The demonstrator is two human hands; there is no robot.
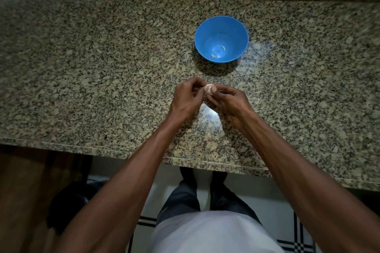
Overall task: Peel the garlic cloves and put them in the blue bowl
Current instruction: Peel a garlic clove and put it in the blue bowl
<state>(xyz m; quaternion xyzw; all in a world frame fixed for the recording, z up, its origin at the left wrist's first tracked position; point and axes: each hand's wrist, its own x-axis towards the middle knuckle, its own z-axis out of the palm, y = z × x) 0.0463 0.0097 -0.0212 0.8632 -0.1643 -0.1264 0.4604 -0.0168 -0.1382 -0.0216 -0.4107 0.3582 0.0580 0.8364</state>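
Garlic in your fingers, bowl beyond

Your pale garlic (208, 89) sits pinched above the counter; the round blue bowl (205, 33) stands upright further back, holding two small peeled cloves (223, 48).

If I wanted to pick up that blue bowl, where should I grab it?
Probably the rim of the blue bowl, pinched from above on its right side. It stands upright and open on the counter, with small pale bits inside, so keep it level. Both hands, left and right, hold the garlic just in front.
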